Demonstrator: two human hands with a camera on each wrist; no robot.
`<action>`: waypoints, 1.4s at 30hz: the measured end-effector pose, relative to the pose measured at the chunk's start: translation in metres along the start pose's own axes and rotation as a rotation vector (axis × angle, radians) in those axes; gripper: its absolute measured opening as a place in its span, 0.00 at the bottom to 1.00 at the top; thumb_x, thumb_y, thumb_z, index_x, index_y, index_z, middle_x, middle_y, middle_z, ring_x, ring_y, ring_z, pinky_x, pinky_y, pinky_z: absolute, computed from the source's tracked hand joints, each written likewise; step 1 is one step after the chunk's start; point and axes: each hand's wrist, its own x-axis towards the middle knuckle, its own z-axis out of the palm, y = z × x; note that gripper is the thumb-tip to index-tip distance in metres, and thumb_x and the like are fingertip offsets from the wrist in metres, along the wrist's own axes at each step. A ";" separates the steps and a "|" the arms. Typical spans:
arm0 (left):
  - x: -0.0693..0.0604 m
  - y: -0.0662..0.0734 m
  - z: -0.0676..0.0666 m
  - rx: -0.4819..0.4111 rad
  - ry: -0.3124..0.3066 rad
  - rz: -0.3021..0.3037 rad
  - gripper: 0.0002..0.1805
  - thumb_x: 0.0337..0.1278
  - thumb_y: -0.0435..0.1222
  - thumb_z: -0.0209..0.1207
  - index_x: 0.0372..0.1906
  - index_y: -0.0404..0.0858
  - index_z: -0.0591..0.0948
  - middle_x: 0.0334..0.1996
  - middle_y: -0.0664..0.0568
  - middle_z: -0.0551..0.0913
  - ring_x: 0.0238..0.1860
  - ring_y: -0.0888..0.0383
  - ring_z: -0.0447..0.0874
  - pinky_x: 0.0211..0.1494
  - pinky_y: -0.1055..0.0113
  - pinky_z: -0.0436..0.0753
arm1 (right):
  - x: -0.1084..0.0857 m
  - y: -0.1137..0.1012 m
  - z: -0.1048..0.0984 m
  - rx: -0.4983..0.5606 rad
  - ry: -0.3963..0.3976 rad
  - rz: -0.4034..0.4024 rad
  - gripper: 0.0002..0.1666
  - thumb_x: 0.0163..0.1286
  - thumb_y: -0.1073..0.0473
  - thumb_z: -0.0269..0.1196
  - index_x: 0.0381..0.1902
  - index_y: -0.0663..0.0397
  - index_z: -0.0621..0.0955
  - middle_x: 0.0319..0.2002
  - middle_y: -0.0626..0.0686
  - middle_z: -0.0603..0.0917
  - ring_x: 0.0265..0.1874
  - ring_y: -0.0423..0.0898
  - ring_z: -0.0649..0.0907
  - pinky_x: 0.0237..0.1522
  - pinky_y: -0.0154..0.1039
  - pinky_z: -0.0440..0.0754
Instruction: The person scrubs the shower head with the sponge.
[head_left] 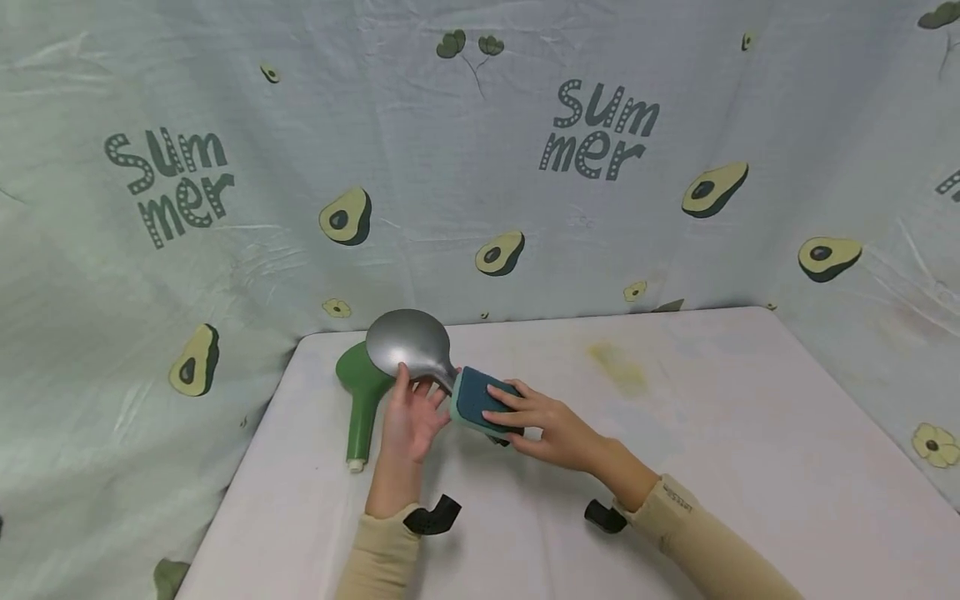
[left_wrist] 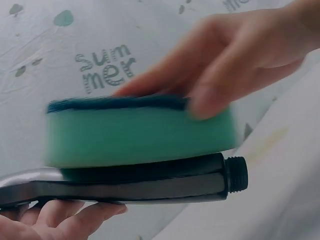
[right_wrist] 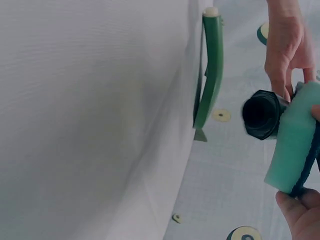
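Note:
My left hand (head_left: 416, 421) holds a silver-grey shower head (head_left: 408, 342) near its neck, thumb on one side and fingers beneath. The shower head is raised off the table, its dark handle (left_wrist: 150, 185) ending in a threaded connector (left_wrist: 237, 174). Pinched in my right hand (head_left: 551, 425) is a sponge (head_left: 480, 398) with a dark blue face and a mint-green foam body. Its foam side lies along the handle in the left wrist view, where the sponge looks blurred. Part of the handle is hidden behind the sponge in the head view.
A green thing shaped like a shower head (head_left: 365, 408), with a pale tip, lies on the white table (head_left: 712, 433) left of my hands. Behind the table hangs a printed cloth (head_left: 420, 142) with avocados. The table cover has a yellowish stain (head_left: 618, 367).

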 end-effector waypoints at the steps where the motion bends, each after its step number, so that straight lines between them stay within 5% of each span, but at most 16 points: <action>1: 0.000 -0.002 0.001 0.029 -0.011 -0.007 0.37 0.83 0.53 0.34 0.82 0.41 0.38 0.56 0.53 0.79 0.55 0.54 0.83 0.48 0.52 0.84 | 0.004 0.000 0.001 -0.003 0.014 0.010 0.28 0.63 0.70 0.71 0.63 0.58 0.83 0.68 0.66 0.74 0.70 0.70 0.67 0.65 0.60 0.71; 5: 0.000 -0.009 0.003 0.099 -0.026 -0.030 0.36 0.84 0.52 0.31 0.82 0.38 0.40 0.58 0.54 0.77 0.57 0.57 0.81 0.58 0.43 0.77 | 0.017 -0.003 0.004 -0.054 0.064 0.052 0.27 0.64 0.68 0.70 0.63 0.57 0.83 0.68 0.63 0.75 0.69 0.70 0.69 0.64 0.60 0.73; 8: -0.002 -0.006 0.001 0.088 -0.019 -0.025 0.35 0.84 0.53 0.30 0.82 0.38 0.41 0.58 0.54 0.77 0.56 0.58 0.81 0.58 0.45 0.77 | 0.022 -0.007 0.007 -0.095 0.065 0.049 0.27 0.64 0.68 0.71 0.62 0.56 0.84 0.68 0.62 0.76 0.68 0.70 0.71 0.63 0.59 0.74; 12: -0.003 0.005 -0.003 -0.054 -0.023 -0.030 0.35 0.83 0.53 0.32 0.82 0.43 0.38 0.56 0.53 0.79 0.54 0.55 0.82 0.49 0.54 0.82 | 0.019 -0.013 0.007 -0.121 0.013 0.021 0.28 0.62 0.68 0.72 0.61 0.53 0.85 0.68 0.62 0.76 0.68 0.69 0.71 0.62 0.57 0.76; 15: -0.003 0.012 -0.006 -0.191 -0.040 -0.032 0.37 0.82 0.52 0.35 0.83 0.47 0.36 0.56 0.50 0.82 0.55 0.48 0.84 0.48 0.50 0.84 | 0.013 -0.015 0.001 -0.125 -0.026 -0.001 0.29 0.62 0.67 0.73 0.62 0.52 0.85 0.68 0.61 0.76 0.68 0.68 0.72 0.60 0.55 0.78; 19: -0.002 0.017 -0.009 -0.252 -0.065 -0.016 0.38 0.82 0.50 0.38 0.84 0.49 0.35 0.58 0.47 0.83 0.57 0.42 0.83 0.46 0.42 0.84 | 0.007 -0.014 -0.004 -0.110 -0.007 -0.030 0.31 0.59 0.69 0.74 0.62 0.56 0.84 0.66 0.64 0.77 0.67 0.68 0.73 0.59 0.55 0.78; 29: -0.003 0.014 -0.010 -0.184 -0.031 -0.049 0.37 0.83 0.47 0.40 0.83 0.50 0.37 0.58 0.51 0.82 0.57 0.47 0.83 0.43 0.44 0.85 | -0.002 -0.013 -0.003 -0.159 0.075 -0.021 0.32 0.60 0.68 0.74 0.64 0.58 0.83 0.65 0.65 0.78 0.63 0.71 0.76 0.57 0.56 0.80; 36: 0.000 0.008 -0.009 -0.149 0.001 -0.074 0.30 0.83 0.39 0.45 0.79 0.46 0.48 0.57 0.53 0.81 0.56 0.48 0.84 0.44 0.44 0.85 | -0.007 -0.006 -0.013 -0.168 0.161 0.039 0.31 0.61 0.71 0.73 0.64 0.60 0.82 0.66 0.64 0.77 0.67 0.69 0.73 0.61 0.59 0.75; 42: 0.010 0.000 -0.009 0.034 0.055 -0.126 0.29 0.81 0.30 0.39 0.80 0.44 0.50 0.63 0.51 0.74 0.55 0.50 0.84 0.52 0.42 0.78 | -0.018 0.004 -0.021 -0.220 0.214 0.120 0.30 0.60 0.72 0.73 0.62 0.61 0.83 0.65 0.66 0.77 0.66 0.73 0.72 0.48 0.55 0.85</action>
